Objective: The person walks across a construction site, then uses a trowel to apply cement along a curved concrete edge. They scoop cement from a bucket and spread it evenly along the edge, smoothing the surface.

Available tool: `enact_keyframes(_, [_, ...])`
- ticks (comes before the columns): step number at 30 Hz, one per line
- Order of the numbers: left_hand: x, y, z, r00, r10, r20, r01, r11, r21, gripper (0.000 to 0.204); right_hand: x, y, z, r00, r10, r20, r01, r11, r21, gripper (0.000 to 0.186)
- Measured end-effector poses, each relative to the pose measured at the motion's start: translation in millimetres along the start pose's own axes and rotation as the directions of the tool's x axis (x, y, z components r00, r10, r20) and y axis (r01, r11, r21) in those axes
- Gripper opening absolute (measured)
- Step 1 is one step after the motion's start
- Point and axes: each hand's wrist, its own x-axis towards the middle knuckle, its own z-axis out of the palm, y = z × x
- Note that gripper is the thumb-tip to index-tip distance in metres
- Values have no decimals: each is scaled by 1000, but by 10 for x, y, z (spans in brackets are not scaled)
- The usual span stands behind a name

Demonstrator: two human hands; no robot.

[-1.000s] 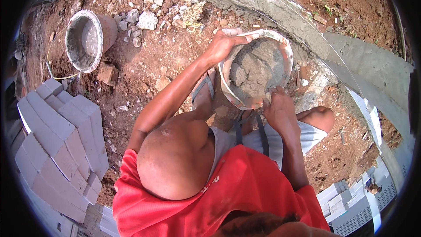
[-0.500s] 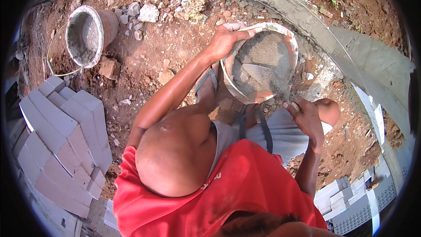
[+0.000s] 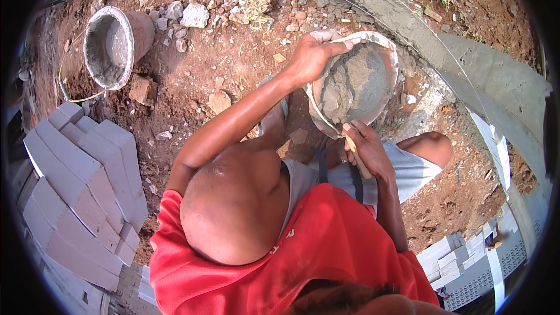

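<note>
A bucket (image 3: 393, 65) of wet grey mortar (image 3: 364, 79) stands tilted in front of me, its rim smeared white. My left hand (image 3: 315, 58) is closed over the rim at the upper left, thumb on top. At the near edge of the bucket, my right hand (image 3: 372, 147) wraps round the light wooden handle of a trowel (image 3: 353, 146). The blade cannot be made out; it seems hidden in or behind the mortar.
Another mortar-coated bucket (image 3: 134, 35) leans at the far left, near scattered stones (image 3: 194, 16). Grey blocks (image 3: 87, 169) are stacked at the left. A mortar strip (image 3: 402, 20) with a string along it curves behind the near bucket. More blocks (image 3: 446, 259) lie at the lower right.
My right hand has moved left and inward to the bucket's near edge with the trowel. The blade no longer shows, and the mortar has been turned. The bucket and left hand shifted slightly right.
</note>
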Motion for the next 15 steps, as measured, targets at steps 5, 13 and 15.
enact_keyframes(5, [63,9,-183,998,-57,11,57,997,-47,26,-51,25,-256,999,26,29,-28,997,65,32])
enact_keyframes(13, [106,-99,-779,993,-111,-50,103,983,-151,37,-63,-833,-614,995,-89,41,94,988,-121,43])
enact_keyframes(15, [113,-158,-804,992,-107,-72,96,987,-131,38,34,-1217,-587,994,-110,2,108,977,-183,40])
